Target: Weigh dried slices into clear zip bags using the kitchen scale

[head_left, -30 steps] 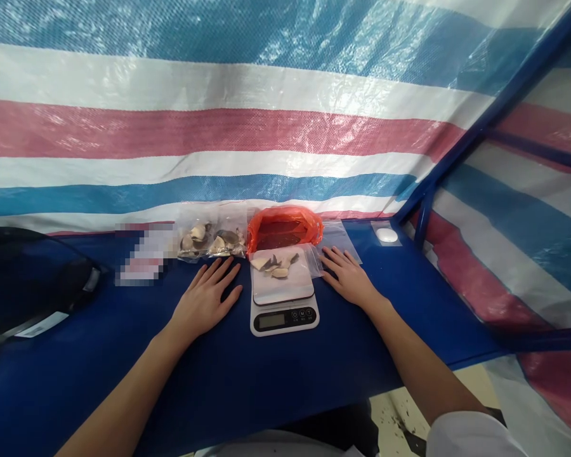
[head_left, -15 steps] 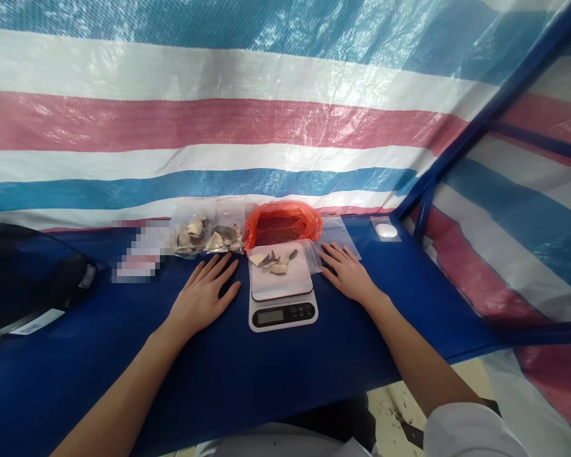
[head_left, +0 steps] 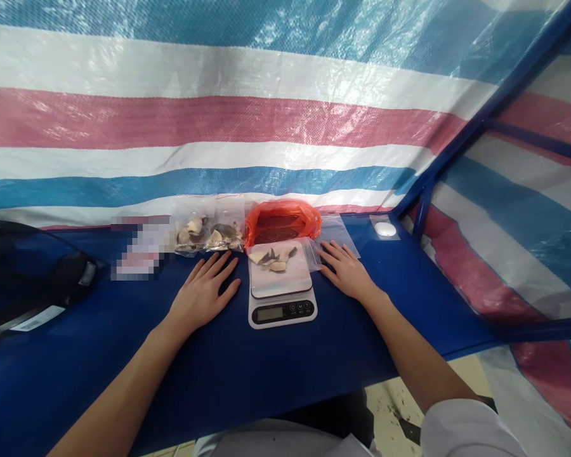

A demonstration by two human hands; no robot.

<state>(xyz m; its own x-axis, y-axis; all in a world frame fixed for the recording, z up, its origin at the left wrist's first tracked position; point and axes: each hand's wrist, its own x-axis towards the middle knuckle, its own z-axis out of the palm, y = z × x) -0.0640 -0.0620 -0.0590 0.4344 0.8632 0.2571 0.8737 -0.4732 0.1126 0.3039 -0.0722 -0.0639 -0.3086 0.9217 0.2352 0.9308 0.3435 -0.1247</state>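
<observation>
My left hand lies flat on the blue table, fingers spread, left of a white digital kitchen scale. On the other side, my right hand rests flat with its fingers apart, close to the edge of a clear plastic bag. That bag lies on the scale's platform and has several pale, dark-edged dried pieces on or in it. Two filled clear bags, a left one and a right one, stand beyond my left fingertips. Behind the scale sits an open red plastic bag; its contents are unclear.
A flat clear bag lies beyond my right fingers. Farther right is a white rounded object. A black item with a white label is at the left, near a blurred-out patch. Striped sheeting hangs behind the blue table.
</observation>
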